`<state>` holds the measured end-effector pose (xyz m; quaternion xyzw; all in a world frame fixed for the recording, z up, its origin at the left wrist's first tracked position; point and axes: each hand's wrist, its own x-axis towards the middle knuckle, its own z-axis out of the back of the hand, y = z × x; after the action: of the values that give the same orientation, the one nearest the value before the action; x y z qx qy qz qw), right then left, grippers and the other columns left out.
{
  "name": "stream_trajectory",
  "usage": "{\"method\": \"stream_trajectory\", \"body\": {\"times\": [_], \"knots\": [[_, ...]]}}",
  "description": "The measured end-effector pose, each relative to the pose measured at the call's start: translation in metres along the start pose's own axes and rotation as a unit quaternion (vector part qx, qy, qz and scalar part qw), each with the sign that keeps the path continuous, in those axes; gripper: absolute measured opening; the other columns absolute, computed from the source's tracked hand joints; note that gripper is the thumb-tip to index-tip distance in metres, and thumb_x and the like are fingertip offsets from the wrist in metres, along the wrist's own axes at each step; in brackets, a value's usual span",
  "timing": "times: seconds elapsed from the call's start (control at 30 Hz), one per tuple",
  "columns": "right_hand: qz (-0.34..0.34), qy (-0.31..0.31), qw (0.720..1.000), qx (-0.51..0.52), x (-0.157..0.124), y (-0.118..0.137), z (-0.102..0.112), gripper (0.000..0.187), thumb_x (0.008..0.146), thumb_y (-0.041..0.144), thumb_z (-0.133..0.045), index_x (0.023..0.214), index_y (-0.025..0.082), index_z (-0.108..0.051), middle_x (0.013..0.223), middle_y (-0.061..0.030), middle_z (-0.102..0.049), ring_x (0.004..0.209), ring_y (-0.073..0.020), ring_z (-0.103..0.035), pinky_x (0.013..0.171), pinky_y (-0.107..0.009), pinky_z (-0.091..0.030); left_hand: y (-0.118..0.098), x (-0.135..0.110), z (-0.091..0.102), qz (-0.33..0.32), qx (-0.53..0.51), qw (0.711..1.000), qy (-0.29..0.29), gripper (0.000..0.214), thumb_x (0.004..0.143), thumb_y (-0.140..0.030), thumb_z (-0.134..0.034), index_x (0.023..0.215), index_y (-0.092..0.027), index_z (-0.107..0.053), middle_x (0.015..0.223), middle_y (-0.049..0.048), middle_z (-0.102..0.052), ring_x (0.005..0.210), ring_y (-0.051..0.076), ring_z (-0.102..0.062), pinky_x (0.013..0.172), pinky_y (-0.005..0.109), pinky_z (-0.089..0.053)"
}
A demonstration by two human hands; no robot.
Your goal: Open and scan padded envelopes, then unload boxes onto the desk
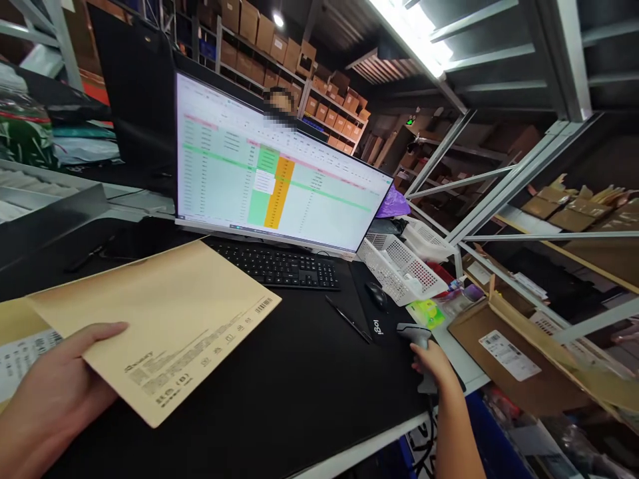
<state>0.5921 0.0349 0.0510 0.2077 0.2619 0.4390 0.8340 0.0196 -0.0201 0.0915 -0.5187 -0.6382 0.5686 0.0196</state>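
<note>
My left hand [54,386] grips a large tan padded envelope [164,319] by its lower left edge, thumb on top, and holds it flat above the black desk [299,399]. Printed text and a small barcode run along the envelope's near and right edges. Under it at the far left lies another tan packet with a white label [20,359]. My right hand [434,362] is closed round the handle of a grey barcode scanner [417,336] at the desk's right edge, beside the mouse pad.
A monitor [279,179] showing a spreadsheet stands behind a black keyboard [279,266]. A pen [347,318], a mouse [375,294], white perforated baskets [399,269] and an open cardboard box [509,352] lie to the right. Shelves of cartons fill the background.
</note>
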Motion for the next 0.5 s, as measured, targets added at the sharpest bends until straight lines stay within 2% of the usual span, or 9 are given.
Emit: {"method": "stream_trajectory", "body": {"times": [0.07, 0.13, 0.2, 0.23, 0.27, 0.33, 0.37, 0.43, 0.5], "knots": [[0.006, -0.025, 0.997, -0.066, 0.004, -0.013, 0.001, 0.022, 0.09, 0.039, -0.058, 0.096, 0.017, -0.061, 0.072, -0.0063, -0.067, 0.07, -0.0272, -0.074, 0.062, -0.035, -0.057, -0.001, 0.002, 0.001, 0.01, -0.004, 1.0, 0.003, 0.056, 0.058, -0.014, -0.063, 0.114, -0.018, -0.07, 0.101, 0.0096, -0.079, 0.098, 0.038, -0.074, 0.078, 0.056, -0.066], [0.035, -0.122, 0.976, -0.175, -0.002, -0.011, -0.006, 0.035, 0.086, 0.045, -0.065, 0.104, 0.014, -0.064, 0.093, -0.0185, -0.071, 0.091, -0.0367, -0.073, 0.074, -0.046, -0.058, -0.002, 0.004, 0.001, 0.013, -0.004, 1.0, 0.011, 0.062, 0.057, -0.015, -0.063, 0.118, -0.018, -0.069, 0.103, 0.0107, -0.079, 0.099, 0.04, -0.074, 0.078, 0.057, -0.066], [0.1, -0.252, 0.929, -0.251, -0.01, 0.007, -0.018, 0.049, 0.087, 0.046, -0.066, 0.12, 0.01, -0.062, 0.116, -0.0296, -0.065, 0.112, -0.0444, -0.065, 0.086, -0.054, -0.054, -0.003, 0.004, 0.001, 0.01, -0.003, 1.0, 0.016, 0.068, 0.055, -0.014, -0.062, 0.123, -0.018, -0.067, 0.105, 0.0114, -0.079, 0.101, 0.041, -0.074, 0.078, 0.058, -0.065], [0.15, -0.294, 0.907, -0.262, -0.013, 0.021, -0.026, 0.053, 0.089, 0.045, -0.064, 0.128, 0.009, -0.059, 0.123, -0.0318, -0.061, 0.119, -0.0452, -0.061, 0.092, -0.055, -0.052, -0.003, 0.003, 0.001, 0.009, 0.0, 1.0, 0.016, 0.072, 0.054, -0.014, -0.062, 0.125, -0.018, -0.066, 0.106, 0.0116, -0.079, 0.101, 0.041, -0.074, 0.077, 0.057, -0.065], [0.206, -0.309, 0.891, -0.262, -0.015, 0.038, -0.035, 0.055, 0.093, 0.043, -0.06, 0.134, 0.008, -0.056, 0.128, -0.032, -0.059, 0.123, -0.0439, -0.058, 0.097, -0.054, -0.049, -0.003, 0.002, 0.001, 0.01, 0.007, 1.0, 0.014, 0.074, 0.053, -0.014, -0.061, 0.127, -0.018, -0.065, 0.107, 0.012, -0.079, 0.101, 0.041, -0.074, 0.077, 0.057, -0.066], [0.313, -0.261, 0.88, -0.245, -0.01, 0.074, -0.054, 0.054, 0.095, 0.041, -0.058, 0.138, 0.007, -0.054, 0.131, -0.0284, -0.059, 0.125, -0.039, -0.057, 0.104, -0.049, -0.046, -0.003, -0.001, 0.001, 0.012, 0.027, 1.0, 0.011, 0.077, 0.053, -0.014, -0.061, 0.13, -0.018, -0.065, 0.109, 0.0125, -0.078, 0.099, 0.042, -0.074, 0.073, 0.056, -0.066], [0.337, -0.23, 0.882, -0.236, -0.003, 0.091, -0.063, 0.056, 0.095, 0.04, -0.059, 0.14, 0.008, -0.054, 0.133, -0.0266, -0.058, 0.126, -0.0372, -0.056, 0.107, -0.046, -0.044, -0.003, -0.004, 0.0, 0.012, 0.039, 0.999, 0.009, 0.078, 0.053, -0.015, -0.061, 0.131, -0.018, -0.065, 0.109, 0.0127, -0.078, 0.098, 0.042, -0.074, 0.071, 0.055, -0.066], [0.319, -0.215, 0.893, -0.233, 0.02, 0.117, -0.079, 0.059, 0.095, 0.038, -0.062, 0.144, 0.007, -0.052, 0.142, -0.0273, -0.053, 0.133, -0.0383, -0.05, 0.111, -0.048, -0.039, -0.005, -0.011, -0.004, 0.003, 0.065, 0.998, 0.004, 0.075, 0.057, -0.018, -0.061, 0.133, -0.02, -0.064, 0.11, 0.012, -0.078, 0.096, 0.041, -0.075, 0.068, 0.053, -0.067], [0.271, -0.224, 0.91, -0.222, 0.048, 0.127, -0.091, 0.06, 0.095, 0.036, -0.063, 0.147, 0.008, -0.05, 0.149, -0.0276, -0.047, 0.14, -0.04, -0.043, 0.115, -0.051, -0.033, -0.007, -0.021, -0.01, -0.005, 0.079, 0.997, -0.005, 0.072, 0.061, -0.02, -0.061, 0.134, -0.022, -0.064, 0.108, 0.0099, -0.079, 0.095, 0.04, -0.075, 0.069, 0.052, -0.067]]}}
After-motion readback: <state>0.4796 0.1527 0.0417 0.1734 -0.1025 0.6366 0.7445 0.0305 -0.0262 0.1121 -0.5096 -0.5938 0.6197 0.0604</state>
